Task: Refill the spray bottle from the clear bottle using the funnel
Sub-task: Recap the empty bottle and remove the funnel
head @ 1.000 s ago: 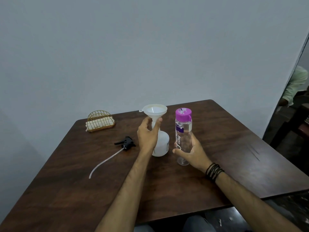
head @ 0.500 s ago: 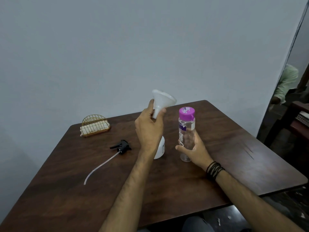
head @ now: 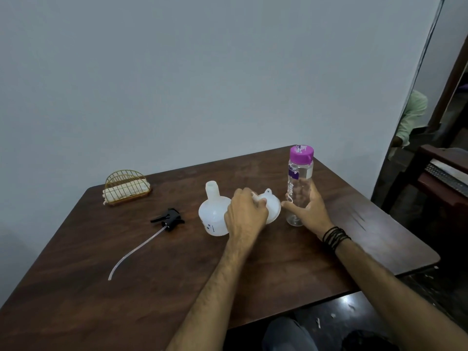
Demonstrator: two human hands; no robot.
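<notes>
The white spray bottle (head: 213, 214) stands upright on the brown table (head: 141, 295) with its neck uncovered. Its black trigger head (head: 169, 218) with a long clear tube lies on the table to the left. My left hand (head: 245, 214) grips the white funnel (head: 271, 203), which rests mouth-down on the table between the two bottles. The clear bottle (head: 298, 183) with a purple cap stands upright to the right, and my right hand (head: 307, 211) is wrapped around its lower part.
A gold wire napkin holder (head: 126, 187) sits at the table's back left corner. A person in a light green shirt (head: 411, 117) sits beyond the wall edge on the right, near dark wooden furniture (head: 440, 173).
My left hand lifted the funnel out of the spray bottle's neck, tipped it over and lowered it to the table beside the bottle. My right hand stayed on the clear bottle.
</notes>
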